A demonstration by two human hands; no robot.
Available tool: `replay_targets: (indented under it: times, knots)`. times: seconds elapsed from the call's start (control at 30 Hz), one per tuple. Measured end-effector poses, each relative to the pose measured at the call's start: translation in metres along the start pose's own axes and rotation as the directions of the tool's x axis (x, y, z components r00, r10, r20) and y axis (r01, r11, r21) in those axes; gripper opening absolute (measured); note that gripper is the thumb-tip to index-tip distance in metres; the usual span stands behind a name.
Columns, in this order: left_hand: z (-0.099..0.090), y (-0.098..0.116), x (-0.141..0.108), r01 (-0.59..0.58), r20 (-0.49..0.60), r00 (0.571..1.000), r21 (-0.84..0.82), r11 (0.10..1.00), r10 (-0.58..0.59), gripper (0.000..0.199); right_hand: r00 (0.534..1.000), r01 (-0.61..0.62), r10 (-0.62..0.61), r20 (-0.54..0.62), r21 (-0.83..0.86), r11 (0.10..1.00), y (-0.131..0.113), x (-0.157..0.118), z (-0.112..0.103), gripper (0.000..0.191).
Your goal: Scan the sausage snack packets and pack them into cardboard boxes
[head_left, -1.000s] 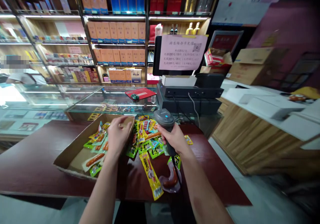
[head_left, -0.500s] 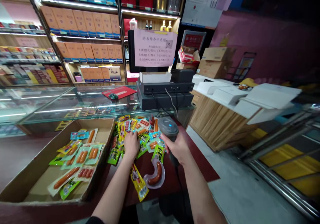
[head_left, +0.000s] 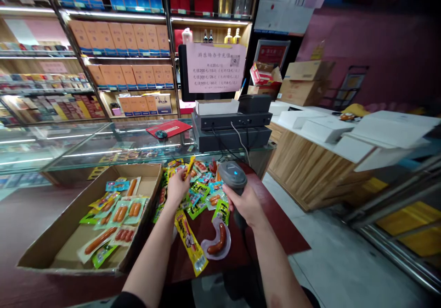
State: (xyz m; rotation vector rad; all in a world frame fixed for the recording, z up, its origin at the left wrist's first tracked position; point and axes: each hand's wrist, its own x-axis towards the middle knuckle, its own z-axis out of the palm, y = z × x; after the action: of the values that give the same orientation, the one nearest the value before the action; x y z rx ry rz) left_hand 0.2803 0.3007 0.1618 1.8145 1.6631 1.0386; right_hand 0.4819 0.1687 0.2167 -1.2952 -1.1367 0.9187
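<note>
My left hand [head_left: 178, 186] is closed on a yellow snack packet [head_left: 189, 166], raised over the pile. My right hand [head_left: 247, 203] grips a dark grey barcode scanner [head_left: 233, 176] by its handle, the head facing away from me. Between and below the hands lies a heap of small packaged sausages and snack packets [head_left: 199, 193] in green, blue and yellow. Nearer to me are a long yellow packet [head_left: 191, 246] and a curved sausage in clear wrap [head_left: 218, 240]. Left of my left forearm, a shallow cardboard box [head_left: 65, 248] holds several sausage packets [head_left: 120, 213].
Behind the pile is a glass display counter [head_left: 103, 142] bearing a red mouse pad [head_left: 172, 128] and a monitor with a pink sign [head_left: 216, 67]. Shelves of orange boxes [head_left: 120, 37] stand at the back. A wood-panelled counter with white boxes [head_left: 310, 161] is on the right.
My left hand has lifted a yellow packet up from the heap. The right hand still holds the scanner in about the same place. The view has shifted slightly.
</note>
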Motion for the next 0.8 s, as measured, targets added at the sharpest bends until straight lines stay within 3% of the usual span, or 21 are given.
replay_targets:
  times: [0.07, 0.13, 0.23, 0.4, 0.6, 0.8]
  knots:
    - [-0.011, 0.01, 0.008, -0.001, 0.026, 1.0, -0.27, 0.963, 0.008, 0.036, 1.0, 0.009, -0.009, -0.002, -0.005, 1.0, -0.004, 0.001, 0.003, 0.035]
    - [-0.02, 0.02, 0.013, 0.018, 0.111, 0.993, -0.5, 0.866, 0.043, 0.038, 1.0, 0.01, -0.01, 0.001, -0.007, 1.0, -0.008, -0.001, 0.007, 0.035]
    - [-0.028, 0.031, 0.016, 0.135, 0.236, 0.971, -0.68, 0.721, 0.04, 0.048, 0.999, 0.012, -0.011, 0.034, -0.006, 1.0, -0.012, -0.005, 0.012, 0.034]
    - [-0.031, 0.041, 0.024, 0.272, 0.334, 0.943, -0.753, 0.599, -0.008, 0.055, 1.0, 0.002, -0.001, 0.019, -0.034, 0.999, -0.007, -0.017, 0.021, 0.027]
    - [-0.039, 0.053, 0.04, 0.248, 0.307, 0.952, -0.758, 0.603, -0.004, 0.051, 0.997, -0.071, 0.073, 0.023, -0.091, 0.993, 0.012, -0.028, 0.037, 0.024]
    - [-0.047, 0.061, 0.044, 0.219, 0.306, 0.951, -0.768, 0.602, 0.044, 0.054, 0.999, -0.029, 0.03, 0.01, -0.132, 0.991, 0.012, -0.028, 0.041, 0.027]
